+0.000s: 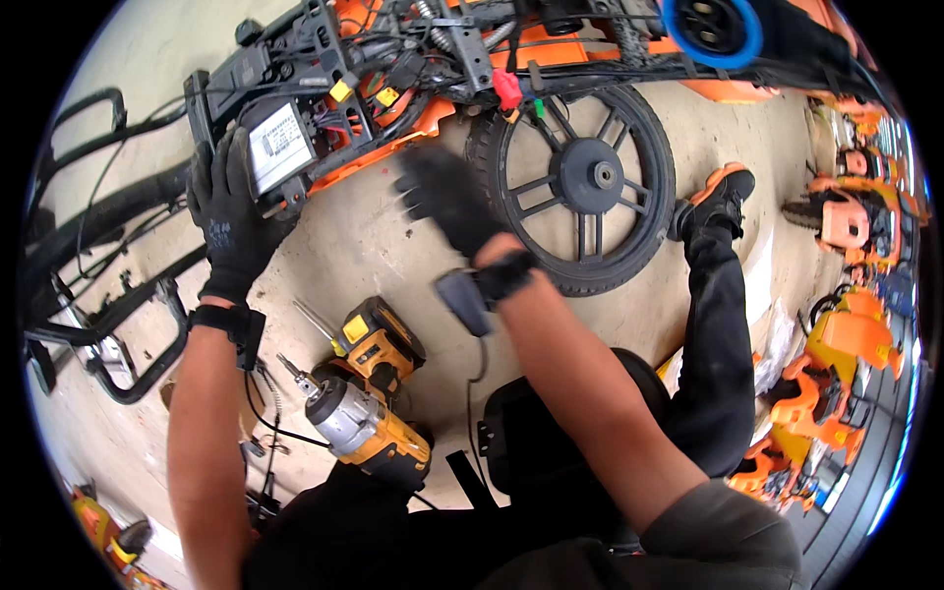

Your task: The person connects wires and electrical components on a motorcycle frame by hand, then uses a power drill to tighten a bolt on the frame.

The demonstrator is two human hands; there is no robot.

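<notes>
My left hand (231,206), in a black glove, lies with fingers stretched out along the side of a dark box with a white label (280,147). That box sits in the black frame (187,187) of a partly dismantled vehicle, among wiring and connectors. In a matching glove, my right hand (452,197) is in mid-air between the orange panel (379,152) and the black spoked wheel (590,177). Motion smears its fingers, and nothing shows clearly in them. Above it hang a red connector cover (506,88) and a small green connector (539,108).
Below my hands, a yellow and black cordless driver (379,344) and a yellow and silver impact wrench (369,433) are close together. My shoe (723,197) rests right of the wheel. Orange vehicles (846,216) line the right side. A blue-rimmed round part (710,29) is at the top.
</notes>
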